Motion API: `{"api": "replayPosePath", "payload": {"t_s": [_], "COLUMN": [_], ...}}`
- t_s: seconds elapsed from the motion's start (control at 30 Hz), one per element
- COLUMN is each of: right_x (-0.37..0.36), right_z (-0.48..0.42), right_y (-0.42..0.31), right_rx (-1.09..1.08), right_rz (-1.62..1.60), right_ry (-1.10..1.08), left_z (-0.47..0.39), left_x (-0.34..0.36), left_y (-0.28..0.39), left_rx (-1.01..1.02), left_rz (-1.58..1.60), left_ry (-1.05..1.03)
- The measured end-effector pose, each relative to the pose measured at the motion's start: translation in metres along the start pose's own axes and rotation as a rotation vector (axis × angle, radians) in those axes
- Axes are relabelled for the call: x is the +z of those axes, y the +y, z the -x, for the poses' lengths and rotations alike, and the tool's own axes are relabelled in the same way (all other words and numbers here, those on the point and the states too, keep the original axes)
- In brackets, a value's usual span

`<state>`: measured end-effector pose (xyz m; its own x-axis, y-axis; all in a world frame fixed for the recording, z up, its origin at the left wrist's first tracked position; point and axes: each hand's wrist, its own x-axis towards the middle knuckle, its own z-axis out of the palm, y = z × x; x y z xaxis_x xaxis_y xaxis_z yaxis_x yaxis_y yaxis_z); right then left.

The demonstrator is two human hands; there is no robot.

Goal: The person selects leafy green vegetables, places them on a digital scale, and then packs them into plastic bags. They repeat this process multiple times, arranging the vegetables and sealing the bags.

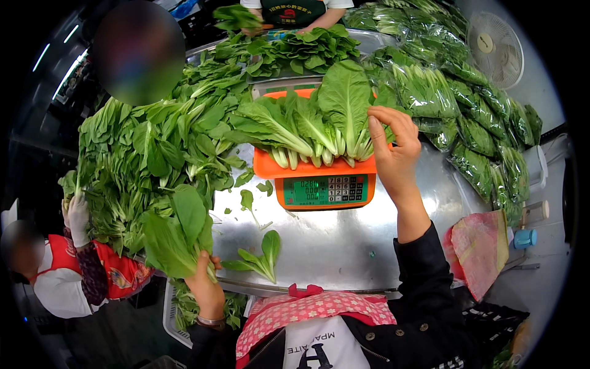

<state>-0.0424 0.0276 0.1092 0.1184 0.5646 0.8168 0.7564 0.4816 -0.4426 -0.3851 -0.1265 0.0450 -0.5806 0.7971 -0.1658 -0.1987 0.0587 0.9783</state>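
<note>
My left hand (205,283) holds a bunch of leafy greens (177,235) by its stems, over the near left edge of the steel table. My right hand (397,143) is raised at the right side of an orange digital scale (325,193), thumb and forefinger close together beside a large upright leaf; whether they touch it I cannot tell. Greens with pale stems (299,131) lie across the scale's orange tray (272,167), stem ends towards me. The scale's green display is lit. A small loose plant (260,259) lies on the table between my left hand and the scale.
A large heap of greens (152,152) covers the table's left side. Bagged greens (426,90) are piled at the right, near a fan (495,50). One co-worker in a red apron stands left, another across the table behind a filled tray. A white crate (177,318) sits below the near left edge.
</note>
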Motion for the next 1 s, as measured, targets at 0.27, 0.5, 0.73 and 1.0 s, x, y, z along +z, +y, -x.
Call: {"api": "replayPosePath", "payload": {"t_s": [0.27,0.5,0.73,1.0], "right_x": [0.021,0.071,0.071,0.016], "right_z": [0.002,0.019,0.018,0.02], "right_y": [-0.025,-0.036,-0.035,-0.027], "right_rx": [-0.093,-0.155,-0.136,0.011], "right_rz": [-0.007,0.304,0.341,0.093], "right_ry": [-0.143,-0.575,-0.545,-0.208], "left_z": [0.029,0.041,0.046,0.03], "left_x": [-0.011,0.006,0.005,-0.018], "left_y": [-0.02,-0.015,-0.018,-0.061], "left_rx": [-0.102,-0.082,-0.053,0.339], "left_rz": [0.103,0.177,0.1,-1.418], "left_ry": [0.022,0.032,0.048,-0.642]}}
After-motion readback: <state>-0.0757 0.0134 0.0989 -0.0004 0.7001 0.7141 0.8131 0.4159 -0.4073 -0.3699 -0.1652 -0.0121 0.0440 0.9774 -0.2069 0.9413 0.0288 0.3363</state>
